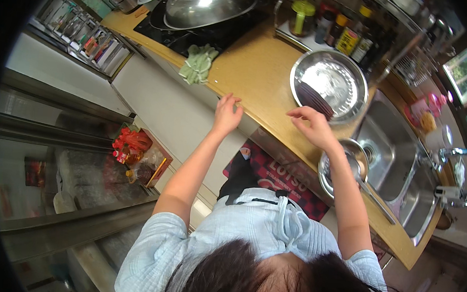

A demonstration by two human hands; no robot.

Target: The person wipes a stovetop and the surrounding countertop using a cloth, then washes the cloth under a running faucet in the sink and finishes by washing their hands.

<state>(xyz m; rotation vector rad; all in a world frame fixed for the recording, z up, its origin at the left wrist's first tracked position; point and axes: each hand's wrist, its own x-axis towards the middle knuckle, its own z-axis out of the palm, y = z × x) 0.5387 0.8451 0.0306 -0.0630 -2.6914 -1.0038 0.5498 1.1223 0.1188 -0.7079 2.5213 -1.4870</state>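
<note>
My left hand (228, 114) is raised near the front edge of the wooden counter (249, 81), fingers apart, holding nothing. My right hand (312, 125) hovers over the counter's front part, just below a large steel basin (352, 79), also with nothing in it. Inside that basin, on its near left side, lies a dark purple ridged object (315, 101); I cannot tell its exact kind. A smaller steel bowl (323, 175) with a long-handled ladle (379, 205) sits partly behind my right forearm. A green cloth (198, 64) hangs over the counter edge, left of my left hand.
A domed steel lid (211, 4) covers a wok on the black stove (225, 38) at upper left. Bottles and jars fill a rack (293, 41) behind the basin. The double sink (384, 158) is at right. Below left, a box (160, 165) holds bottles and a red bag.
</note>
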